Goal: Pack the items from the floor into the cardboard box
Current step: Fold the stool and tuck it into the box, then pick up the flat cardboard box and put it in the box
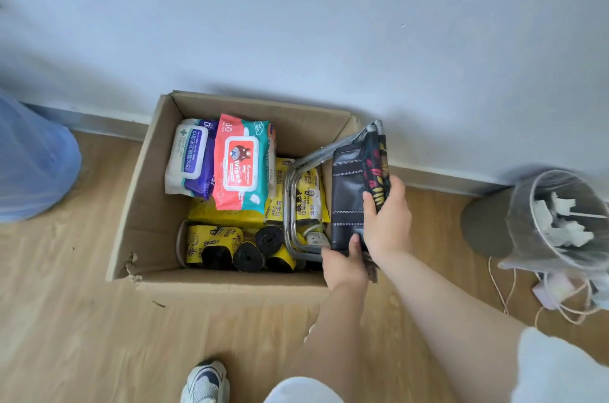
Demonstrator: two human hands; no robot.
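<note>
In the open cardboard box [145, 191] on the wooden floor [82, 336], a red and teal pack [242, 165] reads "Wipes" and "30", and the white and purple pack [191, 158] beside it reads "75%" with Chinese characters; yellow-labelled black bag rolls [247, 254] lie below. Both arms reach forward: the right hand [387, 221] grips the folded stool [349, 198] by its patterned fabric edge, the left hand [344, 262] clasps its lower corner, holding it at the box's right side.
</note>
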